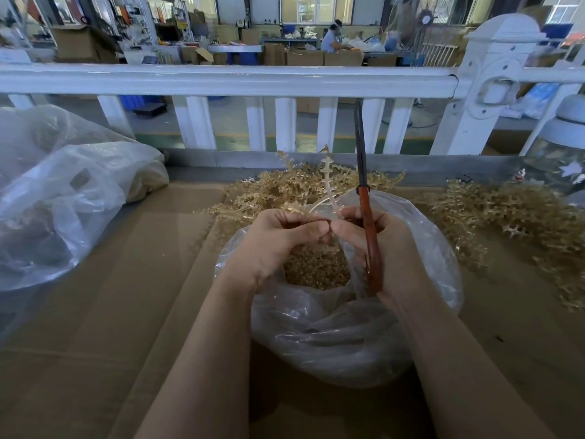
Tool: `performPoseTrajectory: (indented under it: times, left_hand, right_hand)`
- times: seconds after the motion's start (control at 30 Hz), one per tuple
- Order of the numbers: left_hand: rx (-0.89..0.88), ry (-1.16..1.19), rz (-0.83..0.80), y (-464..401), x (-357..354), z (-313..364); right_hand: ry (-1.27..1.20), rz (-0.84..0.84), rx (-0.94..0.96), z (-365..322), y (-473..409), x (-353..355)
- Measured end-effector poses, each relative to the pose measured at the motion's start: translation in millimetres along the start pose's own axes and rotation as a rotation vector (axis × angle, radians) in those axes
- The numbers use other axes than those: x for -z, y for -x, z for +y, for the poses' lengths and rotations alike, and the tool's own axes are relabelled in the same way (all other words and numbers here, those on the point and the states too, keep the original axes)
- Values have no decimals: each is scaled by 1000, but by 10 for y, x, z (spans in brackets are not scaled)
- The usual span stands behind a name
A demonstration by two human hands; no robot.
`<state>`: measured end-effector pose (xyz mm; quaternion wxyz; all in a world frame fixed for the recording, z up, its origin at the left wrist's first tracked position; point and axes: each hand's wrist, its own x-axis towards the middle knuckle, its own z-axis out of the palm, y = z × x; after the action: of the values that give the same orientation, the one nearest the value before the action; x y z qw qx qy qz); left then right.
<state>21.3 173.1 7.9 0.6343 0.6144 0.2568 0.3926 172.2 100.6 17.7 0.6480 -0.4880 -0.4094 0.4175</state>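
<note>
our forearms cross the brown cardboard [126, 312] and meet over the mouth of a clear plastic bag [348, 327], which sits directly under both hands. the left hand [278, 239] has its fingers curled in and pinches the lower end of a pale runner strip [329, 182], which stands up and away from the knuckles. the right hand [373, 245] is wrapped round the red handles of the cutters [368, 229], with its thumb tip pressed against the left thumb at the strip. the dark blades point straight up beyond the fingers and look closed. below the palms, inside the bag, lies a heap of small pieces [316, 267]. beyond the fingertips is a tangle of stripped runners [285, 188], with more of it [506, 210] well off to the right of the right hand. we think the main risk is that the right hand is doing two jobs. if the thumb pushes hard on the strip, the grip on the handles may loosen, and the cutters could tip or drop into the bag and tear it. a piece snapped off sideways could also miss the narrow opening and land on the cardboard. the thin strip may bend or break before the piece comes free. we can read no brand, label or writing: signs past the white railing [221, 79] are too small and blurred.
</note>
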Motion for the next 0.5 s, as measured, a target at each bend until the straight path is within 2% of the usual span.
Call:
performPoseTrajectory:
  times: [0.13, 0.3, 0.5]
  left_hand:
    - [-33, -16, 33, 6, -21, 1]
    - [-4, -92, 46, -1, -10, 1]
    - [42, -58, 55, -7, -5, -7]
  right_hand:
    - [19, -34, 1, -11, 14, -5]
    - [5, -11, -25, 0, -11, 22]
    - [-24, -20, -25, 18, -16, 33]
